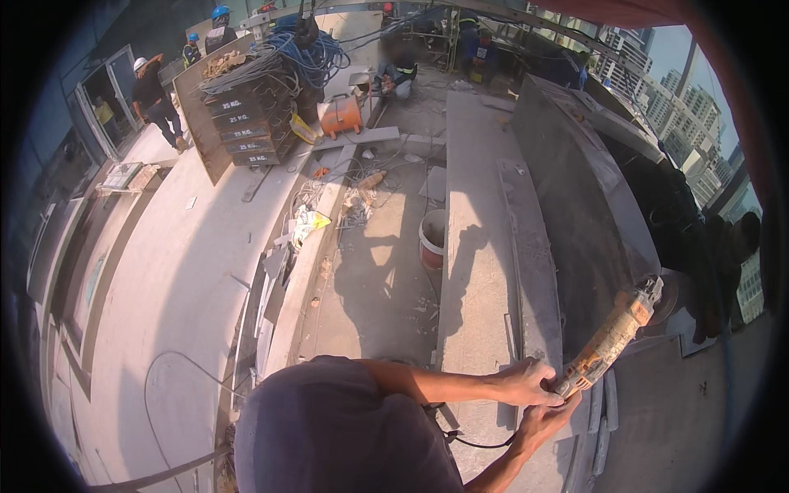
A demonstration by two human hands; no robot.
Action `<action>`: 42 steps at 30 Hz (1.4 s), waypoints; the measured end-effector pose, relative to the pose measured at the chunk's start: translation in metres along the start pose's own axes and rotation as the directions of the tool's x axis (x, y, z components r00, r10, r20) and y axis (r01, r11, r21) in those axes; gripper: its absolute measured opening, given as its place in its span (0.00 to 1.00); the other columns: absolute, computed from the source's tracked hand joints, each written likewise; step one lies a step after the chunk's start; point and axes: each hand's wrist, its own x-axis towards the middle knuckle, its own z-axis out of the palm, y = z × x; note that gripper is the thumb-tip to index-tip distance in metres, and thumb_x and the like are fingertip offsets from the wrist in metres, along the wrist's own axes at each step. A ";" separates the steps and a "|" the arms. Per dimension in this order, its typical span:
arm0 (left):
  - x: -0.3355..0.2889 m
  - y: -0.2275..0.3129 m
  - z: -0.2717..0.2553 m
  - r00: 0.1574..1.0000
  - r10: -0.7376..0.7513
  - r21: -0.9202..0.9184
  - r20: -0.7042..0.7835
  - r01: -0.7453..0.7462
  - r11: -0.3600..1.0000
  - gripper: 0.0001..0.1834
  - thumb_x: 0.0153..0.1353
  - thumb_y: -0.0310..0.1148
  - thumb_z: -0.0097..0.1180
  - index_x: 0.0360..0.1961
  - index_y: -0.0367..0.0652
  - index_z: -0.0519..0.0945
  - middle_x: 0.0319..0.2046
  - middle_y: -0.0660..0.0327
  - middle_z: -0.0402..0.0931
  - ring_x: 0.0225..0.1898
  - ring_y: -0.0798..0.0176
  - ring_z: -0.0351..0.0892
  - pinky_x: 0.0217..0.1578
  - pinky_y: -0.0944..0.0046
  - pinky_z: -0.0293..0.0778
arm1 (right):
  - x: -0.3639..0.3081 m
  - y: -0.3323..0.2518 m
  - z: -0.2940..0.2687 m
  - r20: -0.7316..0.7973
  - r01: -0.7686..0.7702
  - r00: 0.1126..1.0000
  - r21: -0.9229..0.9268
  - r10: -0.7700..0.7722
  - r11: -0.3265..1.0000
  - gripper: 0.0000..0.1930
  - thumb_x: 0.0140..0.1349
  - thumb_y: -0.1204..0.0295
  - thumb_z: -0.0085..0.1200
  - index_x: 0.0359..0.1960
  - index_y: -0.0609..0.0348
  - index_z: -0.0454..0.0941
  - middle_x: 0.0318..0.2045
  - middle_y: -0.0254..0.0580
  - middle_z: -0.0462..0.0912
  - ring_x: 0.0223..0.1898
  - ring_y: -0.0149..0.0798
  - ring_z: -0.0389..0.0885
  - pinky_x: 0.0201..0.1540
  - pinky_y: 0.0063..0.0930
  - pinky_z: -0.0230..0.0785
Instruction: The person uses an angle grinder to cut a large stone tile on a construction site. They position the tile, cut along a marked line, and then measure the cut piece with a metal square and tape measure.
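A dusty orange angle grinder (606, 343) points away to the right, its disc (667, 297) close to the end of a long grey slab-like panel (588, 214). My left hand (526, 383) is closed at the rear end of the grinder's body. Just below it, my right hand (546, 421) is also closed around that rear end. The fingers partly hide each other. A black cord (485, 445) runs beneath my forearms. Whether the disc touches the panel I cannot tell.
A white-and-red bucket (432, 238) stands between long beams, near scattered debris (357, 201). Farther off are an orange blower (339, 115), stacked dark weights (244, 123) and blue cables (308, 53). One person (154, 99) walks at left; another (399, 72) crouches ahead. Tall buildings show at right.
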 end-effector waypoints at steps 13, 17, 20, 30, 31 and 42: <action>-0.031 -0.012 -0.019 0.901 0.131 0.141 -0.413 -0.078 0.987 0.27 0.57 0.46 0.75 0.44 0.29 0.85 0.30 0.48 0.87 0.32 0.56 0.88 0.34 0.54 0.81 | 0.001 0.018 0.042 0.243 0.142 0.950 0.228 -0.198 0.963 0.40 0.70 0.43 0.66 0.66 0.70 0.71 0.52 0.51 0.81 0.53 0.44 0.82 0.59 0.40 0.75; -0.026 -0.016 -0.032 0.917 0.024 0.081 -0.397 0.009 0.997 0.26 0.58 0.43 0.75 0.46 0.30 0.85 0.33 0.50 0.87 0.34 0.60 0.86 0.34 0.56 0.80 | 0.002 0.006 0.052 0.268 0.063 0.959 0.125 -0.095 0.990 0.30 0.73 0.60 0.62 0.68 0.69 0.71 0.53 0.53 0.83 0.54 0.45 0.83 0.61 0.41 0.75; -0.018 -0.014 -0.057 0.969 -0.044 0.089 -0.244 0.068 0.994 0.31 0.60 0.51 0.78 0.47 0.29 0.86 0.37 0.48 0.89 0.41 0.56 0.90 0.44 0.55 0.83 | 0.007 0.000 0.058 0.218 -0.016 0.976 0.012 0.013 1.000 0.32 0.69 0.72 0.63 0.73 0.69 0.68 0.54 0.57 0.87 0.55 0.46 0.86 0.62 0.41 0.76; 0.166 0.022 -0.011 0.963 -0.017 -0.637 0.268 0.190 0.747 0.31 0.65 0.45 0.77 0.60 0.41 0.76 0.45 0.54 0.83 0.46 0.60 0.90 0.41 0.55 0.90 | 0.026 -0.010 -0.016 -0.052 -0.335 0.941 -0.293 0.335 0.896 0.43 0.60 0.76 0.70 0.79 0.65 0.65 0.49 0.67 0.91 0.50 0.61 0.94 0.57 0.46 0.81; 0.167 0.040 -0.007 0.969 -0.020 -0.676 0.246 0.186 0.713 0.28 0.65 0.42 0.76 0.57 0.40 0.77 0.42 0.53 0.84 0.45 0.57 0.91 0.40 0.52 0.92 | 0.029 -0.010 -0.022 -0.056 -0.281 0.959 -0.340 0.279 0.897 0.43 0.60 0.75 0.71 0.77 0.65 0.66 0.46 0.69 0.91 0.49 0.68 0.92 0.54 0.49 0.82; 0.268 0.068 0.010 0.896 -0.027 -0.643 0.442 0.338 0.687 0.32 0.68 0.45 0.67 0.62 0.29 0.74 0.55 0.42 0.83 0.61 0.41 0.86 0.63 0.42 0.84 | 0.097 -0.042 -0.035 -0.139 -0.395 0.915 -0.507 0.380 0.766 0.38 0.65 0.74 0.65 0.73 0.70 0.58 0.36 0.71 0.88 0.38 0.75 0.87 0.42 0.64 0.78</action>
